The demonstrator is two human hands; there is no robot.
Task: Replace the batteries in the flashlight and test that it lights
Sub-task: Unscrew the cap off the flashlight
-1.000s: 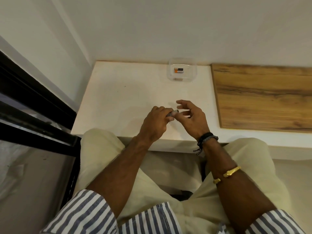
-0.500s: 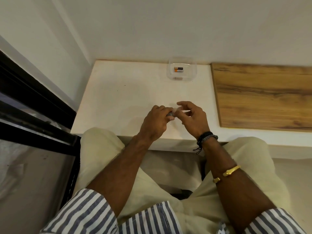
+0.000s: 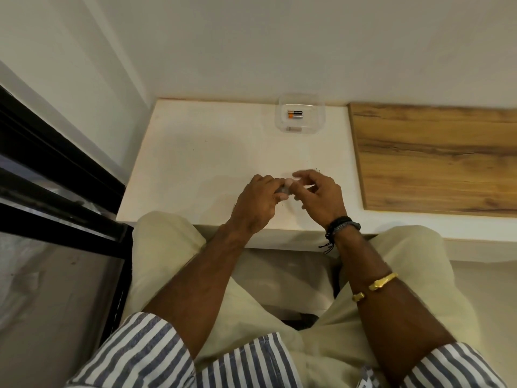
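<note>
A small grey flashlight (image 3: 283,190) is almost wholly hidden inside my left hand (image 3: 258,198), which is shut around it above the near edge of the white table (image 3: 195,163). My right hand (image 3: 321,196) meets it from the right, thumb and forefinger pinching the flashlight's exposed end, the other fingers spread. At the back of the table stands a clear plastic box (image 3: 302,113) holding two batteries (image 3: 295,114) side by side, orange and black, well away from both hands.
A wooden board (image 3: 436,158) covers the table's right part. White walls rise behind and to the left. A black frame (image 3: 56,175) runs along the left side. My knees in pale trousers sit under the table's near edge.
Both hands have stayed together over the same spot. My right fingers have shifted slightly at the flashlight's end, closing in on it. The box and batteries have not moved.
</note>
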